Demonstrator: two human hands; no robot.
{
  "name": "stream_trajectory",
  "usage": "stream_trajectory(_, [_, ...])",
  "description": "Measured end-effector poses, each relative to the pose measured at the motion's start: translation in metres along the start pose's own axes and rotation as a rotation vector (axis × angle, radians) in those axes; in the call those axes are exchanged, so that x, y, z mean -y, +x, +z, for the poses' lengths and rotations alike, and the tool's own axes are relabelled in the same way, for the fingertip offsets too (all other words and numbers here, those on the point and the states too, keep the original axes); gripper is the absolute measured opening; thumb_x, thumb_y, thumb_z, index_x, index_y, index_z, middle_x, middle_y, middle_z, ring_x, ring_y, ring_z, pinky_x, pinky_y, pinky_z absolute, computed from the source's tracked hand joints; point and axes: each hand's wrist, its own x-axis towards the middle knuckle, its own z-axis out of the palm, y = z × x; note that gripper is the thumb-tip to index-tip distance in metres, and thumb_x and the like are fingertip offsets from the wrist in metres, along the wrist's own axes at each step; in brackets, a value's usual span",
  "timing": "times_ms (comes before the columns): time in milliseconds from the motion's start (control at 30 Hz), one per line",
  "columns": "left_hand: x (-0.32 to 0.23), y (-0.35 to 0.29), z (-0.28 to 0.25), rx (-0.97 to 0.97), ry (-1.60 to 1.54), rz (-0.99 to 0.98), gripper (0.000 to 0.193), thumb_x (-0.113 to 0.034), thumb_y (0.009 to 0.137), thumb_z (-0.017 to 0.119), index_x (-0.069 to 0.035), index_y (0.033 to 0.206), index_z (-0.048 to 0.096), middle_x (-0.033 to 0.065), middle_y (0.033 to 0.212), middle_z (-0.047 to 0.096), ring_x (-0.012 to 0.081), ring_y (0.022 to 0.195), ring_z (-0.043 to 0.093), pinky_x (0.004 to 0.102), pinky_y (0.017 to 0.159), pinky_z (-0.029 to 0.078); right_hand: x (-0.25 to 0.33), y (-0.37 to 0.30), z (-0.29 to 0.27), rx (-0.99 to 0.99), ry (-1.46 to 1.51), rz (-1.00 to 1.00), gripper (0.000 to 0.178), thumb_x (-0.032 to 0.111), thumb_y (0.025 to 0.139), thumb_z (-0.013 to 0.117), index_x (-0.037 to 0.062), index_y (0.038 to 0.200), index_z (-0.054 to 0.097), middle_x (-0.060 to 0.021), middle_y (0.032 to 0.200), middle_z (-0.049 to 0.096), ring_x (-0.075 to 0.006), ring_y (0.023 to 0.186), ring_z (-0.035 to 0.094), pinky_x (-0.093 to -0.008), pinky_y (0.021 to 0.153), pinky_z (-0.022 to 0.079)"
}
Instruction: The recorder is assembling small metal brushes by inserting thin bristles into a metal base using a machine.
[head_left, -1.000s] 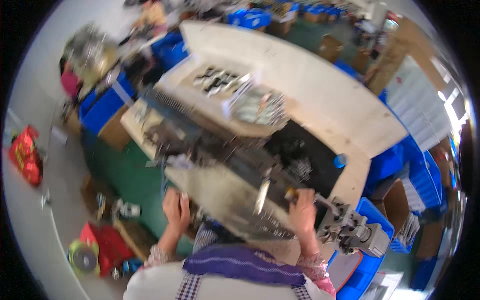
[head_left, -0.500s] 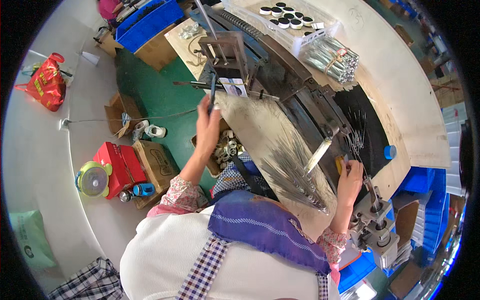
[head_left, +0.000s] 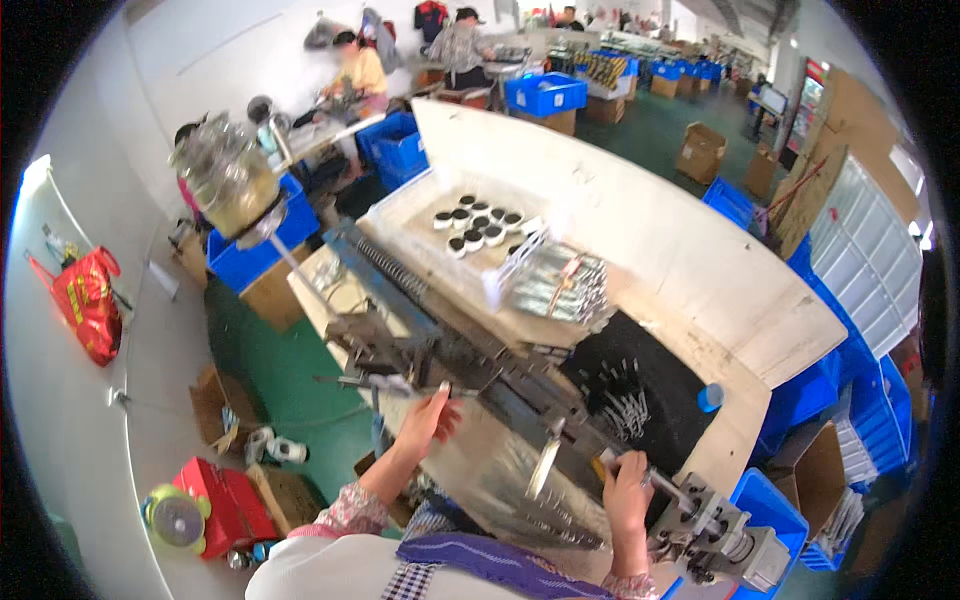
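While the left hand (head_left: 428,418) reaches up to mid-frame, fingers curled on a thin metal rod (head_left: 395,381) of the long grey machine (head_left: 470,375), the right hand (head_left: 625,492) at lower right is closed around a metal handle (head_left: 668,484). Loose metal pins (head_left: 625,405) on a black mat (head_left: 690,400) lie just above the right hand; a white tray (head_left: 420,215) sits farther up.

Brown cardboard box (head_left: 703,152) far right
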Motion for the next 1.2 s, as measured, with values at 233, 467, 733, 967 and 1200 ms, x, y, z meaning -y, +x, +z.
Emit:
stream_trajectory(233, [-0.009, -0.002, 0.011, 0.025, -0.092, 0.02, 0.035, -0.034, 0.1, 0.045, -0.003, 0.093, 0.062, 0.0019, 0.064, 0.056, 0.0108, 0.046, 0.05, 0.0258, 0.04, 0.036, 0.008, -0.001, -0.007, -0.035, 0.092, 0.041, 0.034, 0.001, 0.068, 0.071, 0.0069, 0.089, 0.045, -0.0136, 0.088, 0.05, -0.0377, 0.08, 0.053, -0.046, 0.066, 0.043])
stream_trajectory(467, [-0.011, -0.004, 0.019, 0.019, -0.259, -0.019, 0.029, -0.031, 0.1, 0.045, -0.007, 0.089, 0.055, 0.0005, 0.067, 0.051, 0.0125, 0.046, 0.045, 0.0262, 0.041, 0.03, 0.0, 0.006, 0.001, -0.028, 0.106, 0.016, 0.037, 0.006, 0.067, 0.075, 0.0062, 0.09, 0.046, -0.0154, 0.088, 0.05, -0.0376, 0.08, 0.053, -0.0471, 0.063, 0.042])
stream_trajectory(733, [-0.012, -0.04, 0.044, -0.097, -0.056, 0.204, 0.027, -0.028, 0.101, 0.043, -0.009, 0.083, 0.046, -0.0036, 0.063, 0.037, 0.0086, 0.048, 0.038, 0.0235, 0.042, 0.028, -0.002, 0.004, -0.001, -0.01, 0.078, 0.001, 0.036, 0.005, 0.066, 0.073, 0.0064, 0.09, 0.046, -0.0158, 0.086, 0.049, -0.0376, 0.078, 0.052, -0.0478, 0.063, 0.042])
stream_trajectory(967, [-0.042, -0.085, 0.075, 0.493, 0.17, 0.568, 0.023, -0.019, 0.099, 0.047, -0.003, 0.084, 0.051, -0.0013, 0.066, 0.046, 0.0065, 0.054, 0.043, 0.0241, 0.048, 0.035, -0.002, 0.003, -0.001, -0.01, 0.076, -0.015, 0.034, 0.001, 0.067, 0.07, 0.0057, 0.09, 0.045, -0.0163, 0.086, 0.048, -0.0388, 0.079, 0.052, -0.048, 0.062, 0.042])
stream_trajectory(1200, [-0.029, -0.085, 0.131, 0.736, 0.601, 1.015, 0.008, -0.01, 0.091, 0.057, -0.002, 0.091, 0.055, 0.0107, 0.079, 0.06, 0.0275, 0.065, 0.061, 0.0341, 0.059, 0.048, 0.004, 0.007, -0.008, -0.046, 0.099, -0.025, 0.035, 0.001, 0.065, 0.07, 0.0048, 0.089, 0.045, -0.0168, 0.085, 0.048, -0.0387, 0.079, 0.053, -0.0481, 0.061, 0.042])
